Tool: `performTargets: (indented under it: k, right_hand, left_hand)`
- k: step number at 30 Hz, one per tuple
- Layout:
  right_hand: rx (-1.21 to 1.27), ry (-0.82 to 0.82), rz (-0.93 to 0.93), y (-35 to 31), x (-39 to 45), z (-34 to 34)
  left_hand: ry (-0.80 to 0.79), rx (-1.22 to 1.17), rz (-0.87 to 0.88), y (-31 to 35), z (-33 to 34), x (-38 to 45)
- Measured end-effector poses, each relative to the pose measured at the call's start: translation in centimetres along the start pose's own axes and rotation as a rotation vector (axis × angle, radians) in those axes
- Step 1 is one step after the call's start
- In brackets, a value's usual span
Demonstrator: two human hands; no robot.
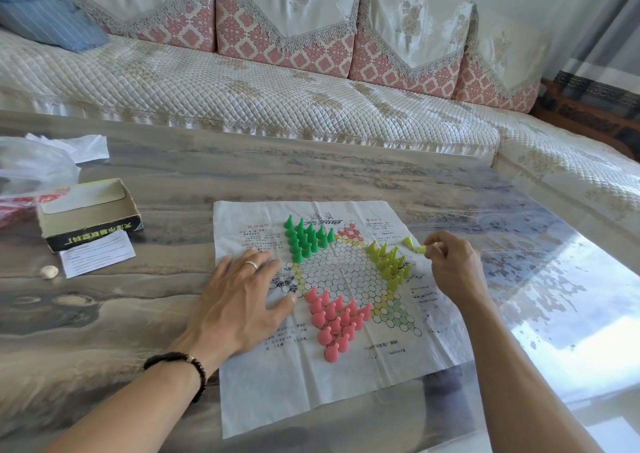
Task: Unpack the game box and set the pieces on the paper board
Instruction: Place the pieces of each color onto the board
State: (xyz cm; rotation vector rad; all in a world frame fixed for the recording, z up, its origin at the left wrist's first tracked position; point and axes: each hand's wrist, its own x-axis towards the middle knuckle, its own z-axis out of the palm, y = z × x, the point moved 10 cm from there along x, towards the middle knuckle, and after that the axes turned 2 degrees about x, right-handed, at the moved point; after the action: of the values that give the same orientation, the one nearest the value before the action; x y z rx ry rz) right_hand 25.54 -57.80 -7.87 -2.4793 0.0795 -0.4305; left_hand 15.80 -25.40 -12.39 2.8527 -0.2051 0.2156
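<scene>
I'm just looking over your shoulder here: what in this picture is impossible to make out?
All from the head view:
- Paper board: the left hand covers part of its print; the rest is too small to read.
- Right hand: curled fingers hide most of the yellow piece it pinches.
- Game box: its near wall hides part of the inside.
- Plastic bag: cut off by the left edge.

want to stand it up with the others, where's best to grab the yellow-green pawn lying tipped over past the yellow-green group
Pinch the tipped yellow-green plastic pawn across its narrow upper end, coming from above and the right, where the right hand already is. It lies on its side on the paper board, apart from the standing yellow-green pawns, so that side looks free.
</scene>
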Motion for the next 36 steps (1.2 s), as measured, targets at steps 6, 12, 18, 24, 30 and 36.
performTargets:
  k: [6, 12, 18, 24, 30, 36]
  right_hand:
    - [0.115, -0.072, 0.052, -0.1, 0.0, 1.1]
    - [0.058, -0.076, 0.037, -0.2, 0.6, 1.1]
    - [-0.009, -0.155, 0.005, -0.3, 0.9, 2.2]
    - [-0.022, -0.236, -0.041, -1.1, 0.7, 3.1]
    - [-0.015, -0.272, -0.069, -1.6, 0.5, 3.5]
    - [0.019, -0.281, -0.048, -1.3, 0.7, 3.4]
  left_hand:
    - [-0.012, 0.007, -0.009, 0.0, 0.1, -0.1]
    - [0.001, 0.008, -0.002, 0.0, 0.0, -0.1]
    - [0.014, -0.004, 0.001, -0.1, 0.1, 0.0]
    - [0.010, 0.010, -0.002, -0.1, 0.1, 0.0]
    - [-0.003, 0.009, -0.008, -0.2, 0.3, 0.0]
    - [-0.004, 0.003, -0.010, -0.3, 0.3, 0.0]
